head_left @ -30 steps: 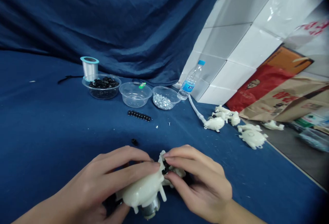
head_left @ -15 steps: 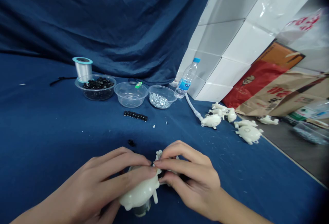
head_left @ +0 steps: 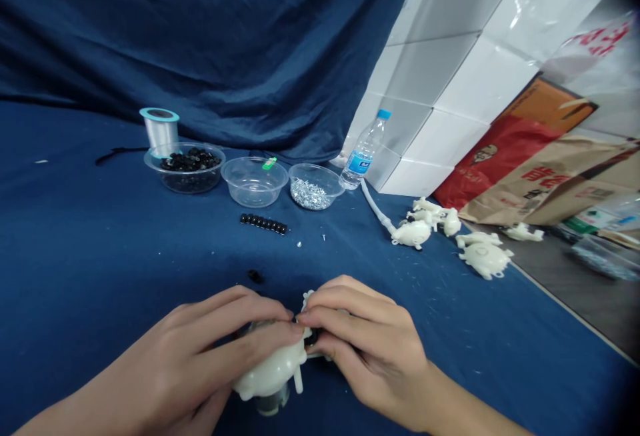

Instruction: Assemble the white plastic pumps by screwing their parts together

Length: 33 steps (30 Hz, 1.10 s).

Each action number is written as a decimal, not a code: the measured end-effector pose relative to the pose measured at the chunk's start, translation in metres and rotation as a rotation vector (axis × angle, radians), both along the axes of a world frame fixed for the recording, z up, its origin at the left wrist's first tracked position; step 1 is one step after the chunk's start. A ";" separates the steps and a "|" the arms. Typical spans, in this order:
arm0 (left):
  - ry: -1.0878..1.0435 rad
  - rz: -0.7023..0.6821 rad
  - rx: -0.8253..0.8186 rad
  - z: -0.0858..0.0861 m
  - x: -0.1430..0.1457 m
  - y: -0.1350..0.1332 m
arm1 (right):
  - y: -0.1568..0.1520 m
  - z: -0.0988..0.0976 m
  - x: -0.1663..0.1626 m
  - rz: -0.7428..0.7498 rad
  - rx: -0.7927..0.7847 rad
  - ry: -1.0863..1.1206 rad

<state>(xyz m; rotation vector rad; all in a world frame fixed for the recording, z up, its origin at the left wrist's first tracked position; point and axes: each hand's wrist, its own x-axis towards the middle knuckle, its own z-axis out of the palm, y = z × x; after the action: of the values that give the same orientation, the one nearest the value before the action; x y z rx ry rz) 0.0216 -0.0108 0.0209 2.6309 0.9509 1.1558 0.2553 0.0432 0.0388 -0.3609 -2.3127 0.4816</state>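
Observation:
Close to me, my left hand (head_left: 200, 349) is wrapped over a glossy cream plastic shell part (head_left: 273, 373) with a thin peg sticking down. Below that shell shows a grey cylindrical piece (head_left: 274, 401), mostly hidden. My right hand (head_left: 367, 339) pinches at the shell's right end, its fingertips meeting those of my left hand. Between the right fingers a small dark ring-like piece (head_left: 311, 337) and a pale scalloped edge (head_left: 309, 299) show; the rest is covered by the fingers. Just beyond my left hand lies a small black part (head_left: 255, 276).
Behind stand clear bowls: one with black parts (head_left: 193, 160), one with a green tag (head_left: 255, 186), one with screws (head_left: 313, 193). A spool (head_left: 161, 131), water bottle (head_left: 363, 153), black strip (head_left: 263, 224) and cream shells (head_left: 484, 259) lie around. White boxes (head_left: 425, 123) and paper bags (head_left: 525, 176) border the right.
The cream shell and my left fingertips have shifted very slightly left. My right fingers have closed further over the pale scalloped piece, which shows less now.

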 end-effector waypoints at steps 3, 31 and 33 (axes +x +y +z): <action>-0.010 0.005 0.022 -0.001 0.001 -0.001 | -0.002 0.000 -0.001 -0.013 0.000 0.003; 0.080 -0.045 0.072 -0.006 -0.004 -0.001 | -0.003 0.006 -0.004 0.098 0.035 0.036; 0.065 -0.059 0.052 -0.009 -0.004 -0.002 | -0.004 0.006 -0.004 0.083 0.020 0.035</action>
<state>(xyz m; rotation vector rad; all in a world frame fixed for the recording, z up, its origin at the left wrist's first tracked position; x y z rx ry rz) 0.0177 -0.0126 0.0124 2.7328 0.8597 1.1031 0.2513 0.0391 0.0450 -0.2456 -2.3039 0.5016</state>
